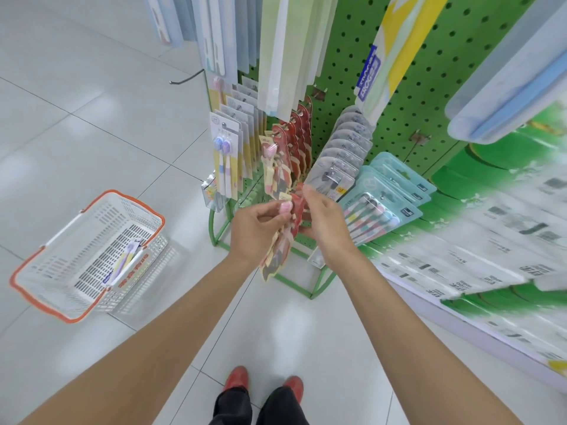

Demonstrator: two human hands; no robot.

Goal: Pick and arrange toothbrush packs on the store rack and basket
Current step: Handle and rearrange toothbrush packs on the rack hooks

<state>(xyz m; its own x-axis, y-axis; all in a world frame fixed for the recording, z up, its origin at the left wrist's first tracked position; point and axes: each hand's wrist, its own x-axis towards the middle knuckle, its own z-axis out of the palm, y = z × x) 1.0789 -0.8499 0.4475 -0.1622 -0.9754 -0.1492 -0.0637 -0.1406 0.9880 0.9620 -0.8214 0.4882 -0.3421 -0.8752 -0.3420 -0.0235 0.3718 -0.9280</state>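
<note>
- Red-and-cream card packs (280, 253) sit in a loose fan at the frame's centre, held between both hands just in front of the rack (414, 72).
- The left grip (257, 228) pinches the fan near a pink brush head, thumb over fingers. The right grip (325, 222) pinches the top edge of a red pack. Neither is spread.
- How many packs are in the fan I cannot tell. Only the tops look pinched and the lower ends hang free, so I judge an inner pack could slide out and drop to the floor (92, 102).
- If the right grip peels one pack away while the left loosens, the rest may splay and fall together.
- The matching hung row (294, 139) is directly above the hands. Its peg is hidden behind the cards, so a hang-hole could miss the tip and the pack would be let go unsupported.
- Pushing a pack on hard could jostle the front card of that row off its peg.
- The grey packs (343, 148) and teal packs (389, 197) crowd close on the right, so a wide right elbow or wrist might brush them askew.
- The bare hook (187, 78) at upper left juts outward and could snag a forearm reaching up.
- The basket (138, 201) stands on the floor at lower left, well apart from the hands, with one pack (122, 262) inside. A toss from here could strike the rim or handle and bounce out.
</note>
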